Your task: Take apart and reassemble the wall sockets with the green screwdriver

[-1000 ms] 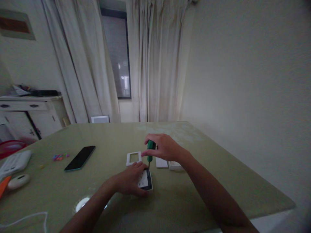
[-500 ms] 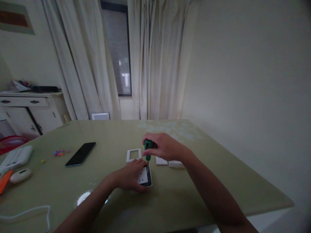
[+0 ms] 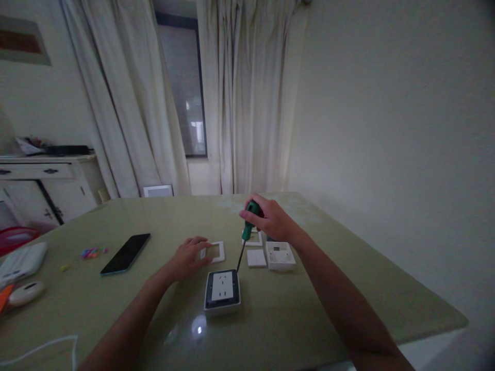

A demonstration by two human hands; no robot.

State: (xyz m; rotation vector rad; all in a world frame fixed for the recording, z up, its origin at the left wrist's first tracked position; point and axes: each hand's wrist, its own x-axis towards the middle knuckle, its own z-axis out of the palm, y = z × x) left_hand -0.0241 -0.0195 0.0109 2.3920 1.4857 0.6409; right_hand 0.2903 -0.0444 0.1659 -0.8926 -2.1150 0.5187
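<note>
My right hand (image 3: 273,219) is closed around the green handle of a screwdriver (image 3: 246,232), whose thin shaft slants down to the far right corner of a wall socket (image 3: 223,293). The socket, with a white face and dark surround in a white box, lies on the table untouched by my left hand. My left hand (image 3: 189,259) has its fingers apart over the left side of a flat white cover frame (image 3: 221,251); whether it grips the frame is hard to tell. Right of that frame lie a white switch plate (image 3: 256,258), another white frame (image 3: 258,239) and a white mounting box (image 3: 280,256).
On the table's left lie a dark phone (image 3: 126,253), small colourful pieces (image 3: 90,253), a white rounded object (image 3: 26,293), a white case-like object (image 3: 23,263) and a white cable (image 3: 46,344). A wall (image 3: 379,129) runs along the right side.
My left hand has let go of the socket and moved left and away to the cover frame. My right hand has lifted the screwdriver slightly up and right, tilting it.
</note>
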